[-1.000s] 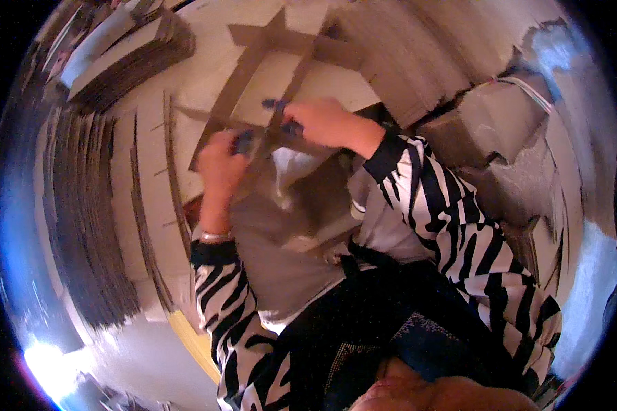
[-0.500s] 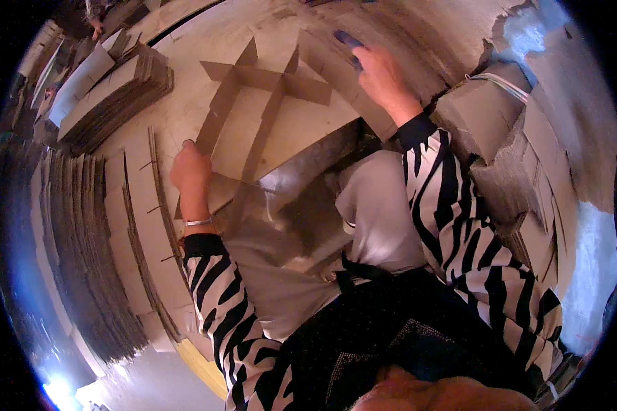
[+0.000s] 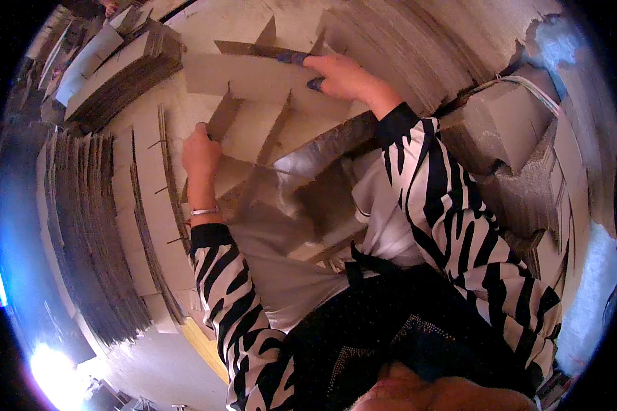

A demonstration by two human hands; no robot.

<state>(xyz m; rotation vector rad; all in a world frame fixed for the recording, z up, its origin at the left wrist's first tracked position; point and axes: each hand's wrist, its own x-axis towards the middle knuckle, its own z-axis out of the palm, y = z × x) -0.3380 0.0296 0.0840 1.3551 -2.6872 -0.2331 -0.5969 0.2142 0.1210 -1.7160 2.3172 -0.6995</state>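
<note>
On the table before me stands a partly interlocked cardboard divider made of upright brown strips. My left hand [image 3: 202,156] is closed on the end of one of its long strips [image 3: 225,113], at the left. Across the far part lies a wide cardboard strip [image 3: 247,74], standing on edge against the long strips. My right hand [image 3: 346,77], with dark coverings on its fingertips, pinches this strip by its upper edge near the right end. Behind it another cross strip [image 3: 236,48] shows in part. Whether the held strip sits in the slots, I cannot tell.
Stacked cardboard strips [image 3: 391,58] lie at the far right, and another stack [image 3: 127,72] at the far left. Upright slotted sheets [image 3: 86,233] line the left side. Tied cardboard bundles [image 3: 500,123] stand on the right. A person's hand [image 3: 110,8] shows at the far left edge.
My right hand has moved left and nearer, bringing a cardboard strip from the right-hand stack across the divider. My left hand has shifted slightly right and stays closed on the long strip.
</note>
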